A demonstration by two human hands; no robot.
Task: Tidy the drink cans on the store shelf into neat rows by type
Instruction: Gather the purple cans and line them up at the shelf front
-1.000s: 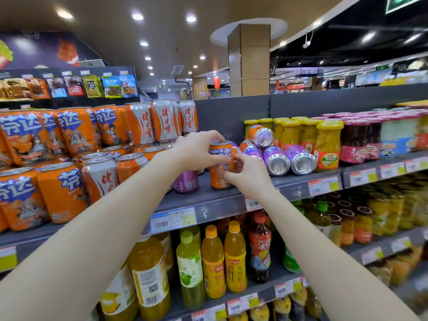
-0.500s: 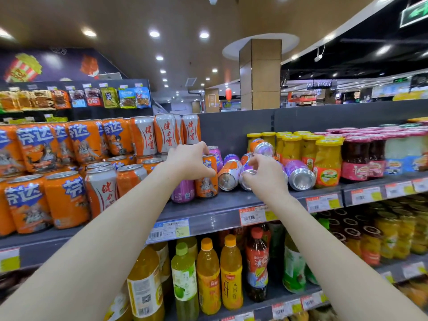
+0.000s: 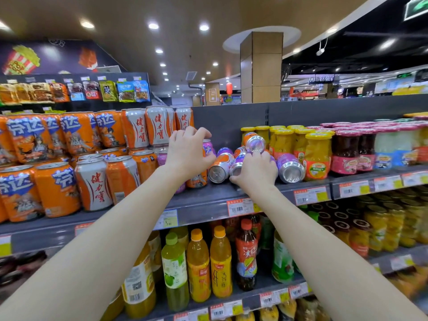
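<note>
On the grey shelf (image 3: 208,200) a loose pile of cans lies on its side: an orange can (image 3: 220,167), a purple can (image 3: 290,167) and another orange can (image 3: 254,142) resting on top. My right hand (image 3: 256,173) is closed over a lying purple can (image 3: 236,168) in the middle of the pile. My left hand (image 3: 187,154) hovers with fingers spread above an upright orange can (image 3: 198,180), which it mostly hides. Behind that hand an upright purple can (image 3: 207,147) stands.
Stacked orange cans (image 3: 58,188) and white-and-orange cans (image 3: 96,184) fill the shelf's left. Yellow fruit jars (image 3: 317,156) and dark red jars (image 3: 345,151) stand close to the pile's right. Juice bottles (image 3: 220,262) line the shelf below.
My left hand has let go of the upright orange can and lifted off it. My right hand moved right from that can to the lying pile and closed on a purple can.
</note>
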